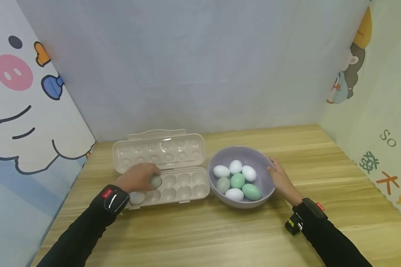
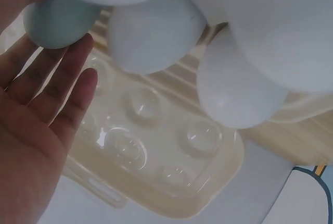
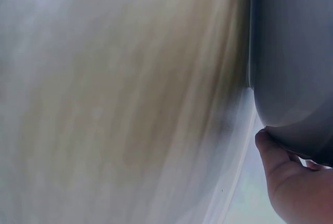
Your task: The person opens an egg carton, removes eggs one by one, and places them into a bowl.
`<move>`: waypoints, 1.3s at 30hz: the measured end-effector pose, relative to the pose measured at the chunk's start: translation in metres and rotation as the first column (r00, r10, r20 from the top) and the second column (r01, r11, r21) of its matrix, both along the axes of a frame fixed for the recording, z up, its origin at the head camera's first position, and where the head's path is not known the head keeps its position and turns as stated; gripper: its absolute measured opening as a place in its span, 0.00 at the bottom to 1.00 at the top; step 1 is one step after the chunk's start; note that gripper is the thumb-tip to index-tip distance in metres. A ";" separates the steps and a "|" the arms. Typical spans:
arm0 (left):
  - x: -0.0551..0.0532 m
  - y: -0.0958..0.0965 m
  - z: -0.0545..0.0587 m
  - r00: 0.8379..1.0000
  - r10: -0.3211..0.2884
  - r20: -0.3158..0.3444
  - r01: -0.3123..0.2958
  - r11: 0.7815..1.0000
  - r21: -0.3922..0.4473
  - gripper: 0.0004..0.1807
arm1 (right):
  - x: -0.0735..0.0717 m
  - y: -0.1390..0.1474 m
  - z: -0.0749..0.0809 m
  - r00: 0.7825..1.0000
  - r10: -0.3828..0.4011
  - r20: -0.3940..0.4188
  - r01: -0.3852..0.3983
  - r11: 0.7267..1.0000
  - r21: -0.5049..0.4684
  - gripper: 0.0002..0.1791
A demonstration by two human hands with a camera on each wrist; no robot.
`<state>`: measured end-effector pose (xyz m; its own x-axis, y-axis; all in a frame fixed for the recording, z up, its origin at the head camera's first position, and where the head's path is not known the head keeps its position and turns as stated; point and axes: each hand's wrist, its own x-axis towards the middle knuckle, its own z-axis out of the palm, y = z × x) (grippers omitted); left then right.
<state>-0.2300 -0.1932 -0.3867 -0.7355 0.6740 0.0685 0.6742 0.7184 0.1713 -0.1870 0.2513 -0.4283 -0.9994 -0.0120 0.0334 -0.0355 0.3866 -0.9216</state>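
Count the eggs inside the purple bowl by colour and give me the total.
White eggs: 4
Green eggs: 2
Greyish egg: 1
Total in the bowl: 7

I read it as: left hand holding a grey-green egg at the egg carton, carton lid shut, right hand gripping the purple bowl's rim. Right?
The lid is wrong: the head view shows it open, folded back. The left hand does hold the grey-green egg at the egg carton, and the right hand grips the purple bowl's rim.
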 end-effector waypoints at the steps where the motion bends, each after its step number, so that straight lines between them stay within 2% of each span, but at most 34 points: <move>1: 0.001 0.001 0.002 1.000 -0.013 -0.018 0.013 1.000 0.016 0.18 | 0.000 0.000 0.001 1.000 0.002 -0.005 -0.002 1.000 -0.001 0.23; 6: 0.004 0.014 0.013 0.994 -0.061 -0.092 0.069 0.994 0.084 0.18 | 0.000 0.000 0.001 1.000 0.007 -0.010 -0.007 1.000 -0.004 0.23; 10: 0.006 0.031 0.021 0.988 -0.097 -0.122 0.115 0.983 0.144 0.16 | -0.001 0.000 0.000 1.000 0.005 -0.007 -0.005 1.000 -0.005 0.23; 16: 0.002 0.060 0.025 0.960 -0.165 -0.225 0.211 0.958 0.195 0.16 | -0.002 0.003 -0.002 1.000 -0.015 -0.002 0.015 1.000 -0.016 0.23; 20: -0.001 0.079 0.028 0.949 -0.199 -0.243 0.251 0.946 0.206 0.16 | -0.002 0.002 -0.002 1.000 -0.020 0.000 0.020 1.000 -0.021 0.22; 23: -0.002 0.096 0.032 0.948 -0.221 -0.228 0.267 0.943 0.200 0.16 | -0.004 0.001 -0.002 1.000 -0.023 -0.011 0.023 1.000 -0.020 0.22; 28: -0.002 0.128 0.036 0.951 -0.264 -0.164 0.294 0.935 0.197 0.17 | -0.004 0.000 -0.004 0.999 -0.024 -0.025 0.023 0.999 -0.031 0.22; 33: -0.001 0.162 0.037 0.939 -0.319 -0.127 0.337 0.928 0.158 0.18 | -0.004 0.000 -0.004 0.999 -0.027 -0.027 0.026 1.000 -0.017 0.22; 36: -0.002 0.179 0.036 0.923 -0.353 -0.153 0.370 0.924 0.100 0.17 | -0.003 0.000 -0.003 0.999 -0.028 -0.024 0.027 0.999 -0.021 0.22; 39: -0.004 0.195 0.033 0.893 -0.396 -0.212 0.409 0.912 0.022 0.16 | -0.004 0.001 -0.003 0.999 -0.022 -0.027 0.021 0.999 -0.032 0.22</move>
<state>-0.2343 0.0014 -0.3537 -0.3686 0.8987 0.2378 0.9281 0.3701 0.0397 -0.1908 0.2521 -0.4317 -0.9981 0.0109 0.0603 -0.0524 0.3584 -0.9321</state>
